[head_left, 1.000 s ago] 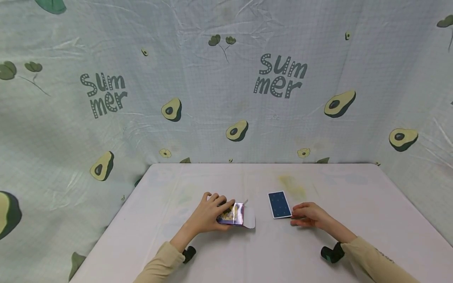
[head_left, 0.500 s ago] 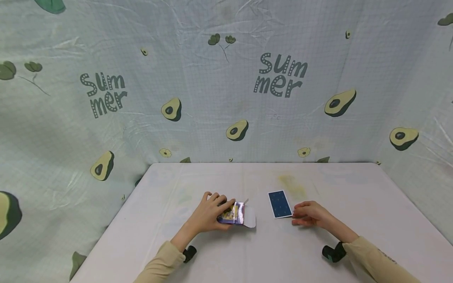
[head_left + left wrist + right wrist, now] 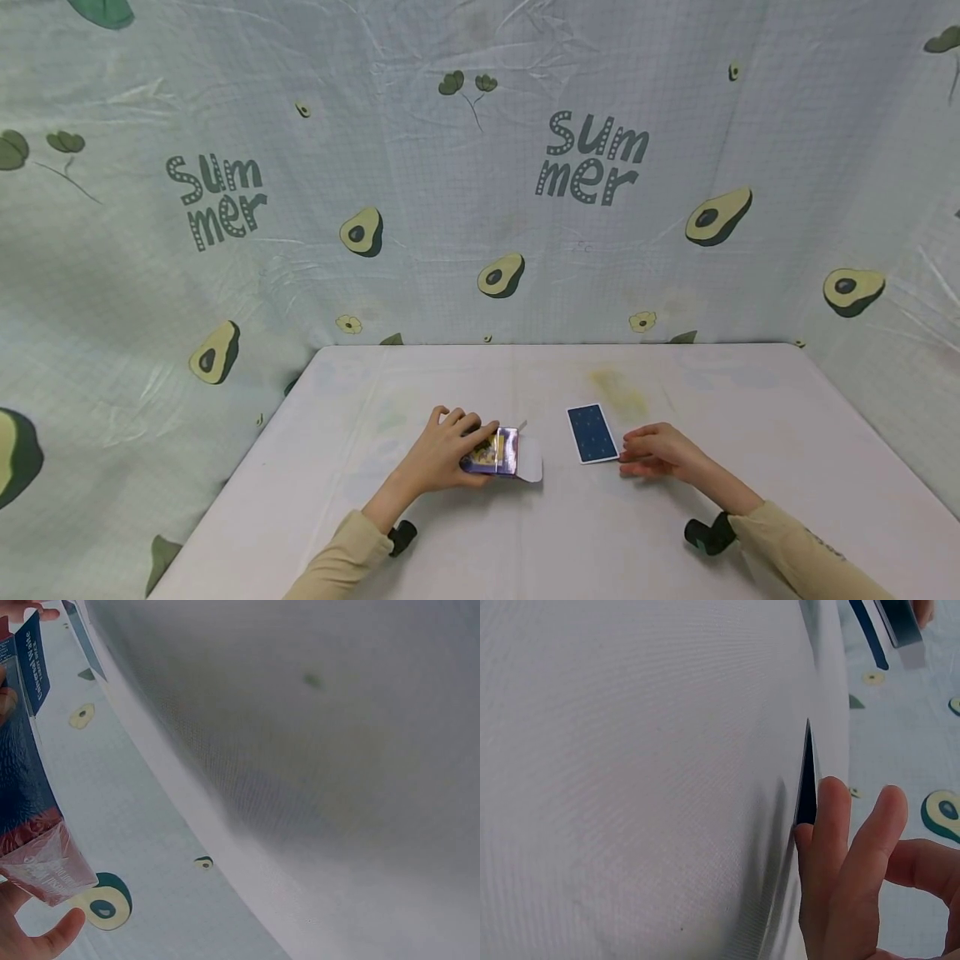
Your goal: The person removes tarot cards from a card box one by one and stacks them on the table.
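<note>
On the white counter (image 3: 675,517), the left hand (image 3: 442,454) has its grip curled round a small card box (image 3: 495,452) whose flap hangs open. Farther right, a blue card (image 3: 592,433) lies flat, with the right hand (image 3: 656,450) resting relaxed, fingertips (image 3: 832,802) at its edge.

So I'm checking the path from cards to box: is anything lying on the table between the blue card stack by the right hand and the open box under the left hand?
Nothing visible does. Bare table separates the blue card stack from the box, whose open flap faces the stack. The right hand rests beside the stack; the left hand holds the box.
</note>
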`<state>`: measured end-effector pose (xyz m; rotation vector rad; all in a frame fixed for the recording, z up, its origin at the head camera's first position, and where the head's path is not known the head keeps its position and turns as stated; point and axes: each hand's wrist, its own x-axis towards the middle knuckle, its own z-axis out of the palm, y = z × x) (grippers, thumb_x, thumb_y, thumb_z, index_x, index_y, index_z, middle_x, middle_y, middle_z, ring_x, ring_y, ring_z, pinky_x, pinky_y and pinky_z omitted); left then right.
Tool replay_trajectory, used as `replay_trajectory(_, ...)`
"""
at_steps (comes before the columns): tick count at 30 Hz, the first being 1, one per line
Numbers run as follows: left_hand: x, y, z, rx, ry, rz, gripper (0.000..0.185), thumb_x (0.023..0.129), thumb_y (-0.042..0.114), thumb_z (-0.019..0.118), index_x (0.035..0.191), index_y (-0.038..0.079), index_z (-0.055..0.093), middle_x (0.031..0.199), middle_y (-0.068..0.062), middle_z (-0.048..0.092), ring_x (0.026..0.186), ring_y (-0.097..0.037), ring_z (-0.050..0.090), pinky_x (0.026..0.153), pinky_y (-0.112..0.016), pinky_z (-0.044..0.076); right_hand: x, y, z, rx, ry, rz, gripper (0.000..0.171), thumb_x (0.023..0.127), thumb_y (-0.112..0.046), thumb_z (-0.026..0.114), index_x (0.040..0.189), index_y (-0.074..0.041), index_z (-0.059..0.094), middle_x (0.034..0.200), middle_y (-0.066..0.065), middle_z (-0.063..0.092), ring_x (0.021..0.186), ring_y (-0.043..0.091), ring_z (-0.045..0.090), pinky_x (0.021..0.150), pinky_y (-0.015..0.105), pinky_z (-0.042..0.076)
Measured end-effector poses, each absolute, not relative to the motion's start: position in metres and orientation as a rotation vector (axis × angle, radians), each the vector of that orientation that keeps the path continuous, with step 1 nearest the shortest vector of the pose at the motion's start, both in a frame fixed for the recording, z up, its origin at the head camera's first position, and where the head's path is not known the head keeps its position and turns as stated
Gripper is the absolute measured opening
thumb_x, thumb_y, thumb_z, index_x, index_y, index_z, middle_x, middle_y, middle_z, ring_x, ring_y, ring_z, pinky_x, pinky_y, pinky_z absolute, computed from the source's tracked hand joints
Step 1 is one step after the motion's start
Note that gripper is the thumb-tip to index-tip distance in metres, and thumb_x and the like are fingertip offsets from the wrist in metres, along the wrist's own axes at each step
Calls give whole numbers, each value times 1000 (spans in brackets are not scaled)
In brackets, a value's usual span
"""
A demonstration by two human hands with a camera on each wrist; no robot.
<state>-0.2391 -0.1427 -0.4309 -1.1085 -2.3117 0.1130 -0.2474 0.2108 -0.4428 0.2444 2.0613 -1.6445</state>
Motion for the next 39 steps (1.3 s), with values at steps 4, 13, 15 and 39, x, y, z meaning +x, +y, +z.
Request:
replay_trajectory(4,-239,-143,-432,-1107,-2308,119,69,65,61,63,123,25,52,98,3,52,85,-14,48,77,-40,36,-247,211,-441,237,2071,-1631,40,90,-11,48,121,13,39,81,8,67,68,18,67,58,22,50)
replay_trajectory(13,-239,-143,-434,-1102,-2321,110,69,65,61,63,122,23,53,97,4,52,85,-14,48,77,-41,36,-246,214,-439,233,2079,-1610,41,90,-12,49,120,13,40,82,9,68,70,20,67,61,23,51)
replay_trajectory(15,-240,-143,-434,-1101,-2325,108,69,65,61,63,121,23,54,97,4,52,85,-14,47,77,-41,36,-246,215,-439,234,2079,-1608,40,90,-12,49,120,13,40,82,9,68,70,20,67,61,23,51)
replay_trajectory(39,-239,-141,-434,-1104,-2358,74,71,64,61,64,124,24,51,99,4,52,87,-13,47,80,-41,35,-242,200,-437,-59,2089,-1634,50,84,-24,59,118,11,48,94,7,69,78,15,68,61,22,51)
